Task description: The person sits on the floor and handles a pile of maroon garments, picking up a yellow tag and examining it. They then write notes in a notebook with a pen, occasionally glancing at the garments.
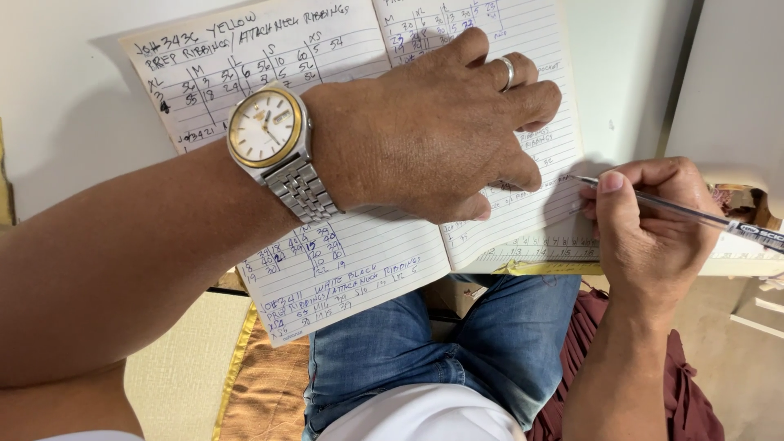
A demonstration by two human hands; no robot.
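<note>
- Our left forearm crossed the view from the lower left, and on its wrist sat a wristwatch (265, 128) with a pale round dial, a gold-coloured rim and a linked steel band.
- Our left hand (425, 131) lay flat, palm down, on the open lined notebook (359, 261); its fingers were loosely bent and gripped nothing, they only pressed the paper, and one finger carried a plain silver ring (508, 72).
- The notebook rested on a smooth white table (57, 98) and its lower edge hung over our lap; the pages were thin ruled paper covered with handwriting in dark and blue ink.
- Under the notebook we saw our blue denim jeans (457, 343), rough and faded at the knee.
- Our right hand (653, 237) was closed on a clear plastic pen (653, 202), pinched between the thumb and the fingers.
- The long axis of the pen ran almost level, from the cap end at the right edge to the tip at the left, and the tip touched the right page just beside the left fingertips, so the right hand was the nearer one to the writing place.
</note>
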